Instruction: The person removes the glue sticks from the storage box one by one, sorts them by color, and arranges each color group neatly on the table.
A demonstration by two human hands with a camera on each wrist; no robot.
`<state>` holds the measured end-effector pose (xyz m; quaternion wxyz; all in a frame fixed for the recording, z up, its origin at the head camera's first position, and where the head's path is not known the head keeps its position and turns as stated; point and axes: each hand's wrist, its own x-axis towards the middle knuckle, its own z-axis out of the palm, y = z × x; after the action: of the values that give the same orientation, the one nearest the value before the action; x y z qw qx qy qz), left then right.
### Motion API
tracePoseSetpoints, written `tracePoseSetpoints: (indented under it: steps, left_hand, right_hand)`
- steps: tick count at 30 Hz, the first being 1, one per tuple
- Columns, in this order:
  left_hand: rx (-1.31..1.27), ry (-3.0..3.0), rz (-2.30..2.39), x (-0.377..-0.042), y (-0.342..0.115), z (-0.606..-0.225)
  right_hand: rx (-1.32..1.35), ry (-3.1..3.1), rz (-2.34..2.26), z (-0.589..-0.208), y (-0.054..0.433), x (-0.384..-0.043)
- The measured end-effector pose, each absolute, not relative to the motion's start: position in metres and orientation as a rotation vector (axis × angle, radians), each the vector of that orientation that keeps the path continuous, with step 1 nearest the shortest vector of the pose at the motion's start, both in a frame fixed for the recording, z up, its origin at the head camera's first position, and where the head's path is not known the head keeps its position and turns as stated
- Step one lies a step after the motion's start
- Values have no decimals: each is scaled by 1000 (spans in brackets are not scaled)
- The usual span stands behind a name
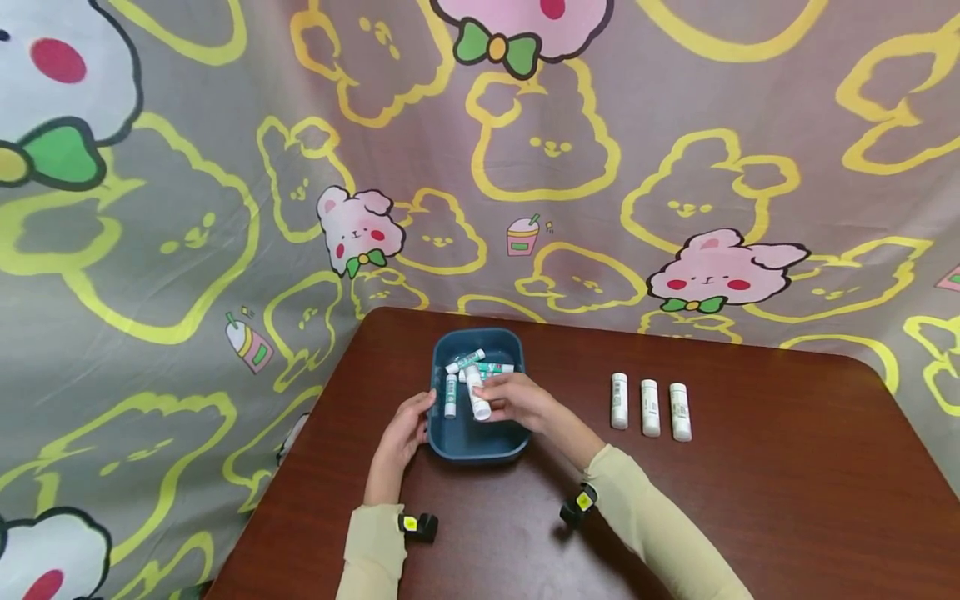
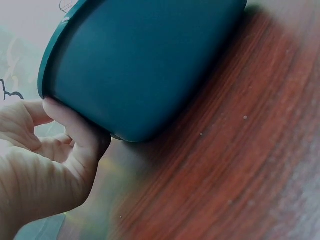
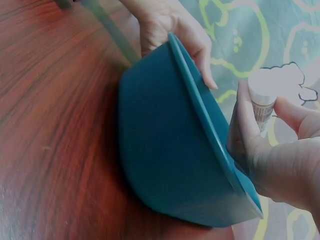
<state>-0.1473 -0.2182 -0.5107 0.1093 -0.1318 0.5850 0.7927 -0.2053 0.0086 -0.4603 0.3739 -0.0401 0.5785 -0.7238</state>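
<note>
A dark blue plastic bin point(image 1: 480, 454) stands on the table with several white glue sticks inside, some with green labels. My left hand point(image 1: 408, 425) holds the bin's left side at the rim, one digit over the edge and the others against the outer wall point(image 2: 135, 65). Over the bin, my right hand point(image 1: 517, 398) pinches a white glue stick point(image 1: 477, 396) between thumb and fingers. In the right wrist view, that glue stick's cap end point(image 3: 262, 87) shows above the rim. Beneath it, one green-labelled glue stick point(image 1: 451, 396) lies along the bin's left side.
To the right on the brown table point(image 1: 750, 500) lie three white glue sticks, a left one point(image 1: 619, 401), a middle one point(image 1: 650, 408) and a right one point(image 1: 680, 412), spaced in a row. A patterned curtain point(image 1: 555, 225) hangs behind the table and along its left side.
</note>
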Motion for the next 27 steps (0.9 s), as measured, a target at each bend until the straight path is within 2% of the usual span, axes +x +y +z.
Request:
tracePoseSetpoints:
  steps: [12,27]
  left_hand:
    - [-443,1720,2325,-147,-218,-510]
    - [-415,1712,2337,-147,-216,-510]
  right_hand:
    - [-130,1536,-1870,-439,40,-207]
    - [-87,1543,-1978,-438,74,-219]
